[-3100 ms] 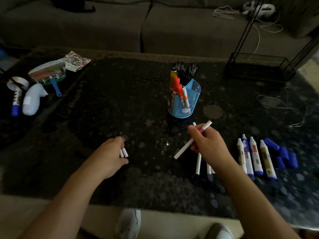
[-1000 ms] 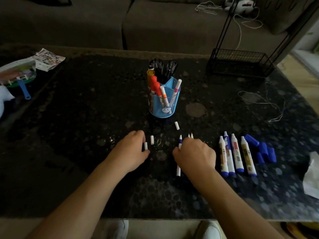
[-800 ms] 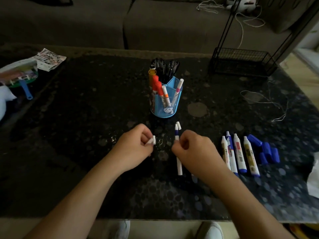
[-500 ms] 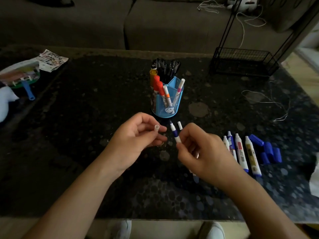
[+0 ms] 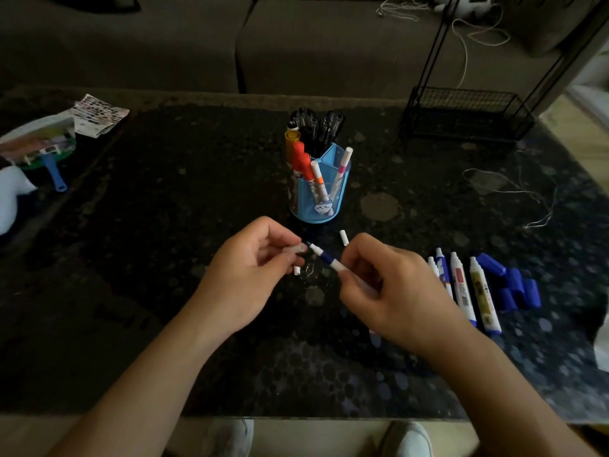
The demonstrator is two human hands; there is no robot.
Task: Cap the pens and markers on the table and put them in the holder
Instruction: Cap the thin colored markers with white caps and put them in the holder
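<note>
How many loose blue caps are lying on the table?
4 blue plastic caps, all right of the white marker row: one slanted, nearest the markers; one beside it; one farthest right; one lowest in view. Dim light may hide others.

Dark speckled table [image 5: 184,225]: blue holder [image 5: 318,206] centre, loose white cap [image 5: 343,237] before it, four markers [image 5: 461,288] and blue caps [image 5: 514,285] right.

pen [image 5: 326,257]: white, blue band, uncapped, tilted, tip at white cap [image 5: 298,249]
holder [image 5: 316,199]: blue, upright, part full
marker row [image 5: 461,288]: four, uncapped, beside blue caps [image 5: 514,285]
</note>
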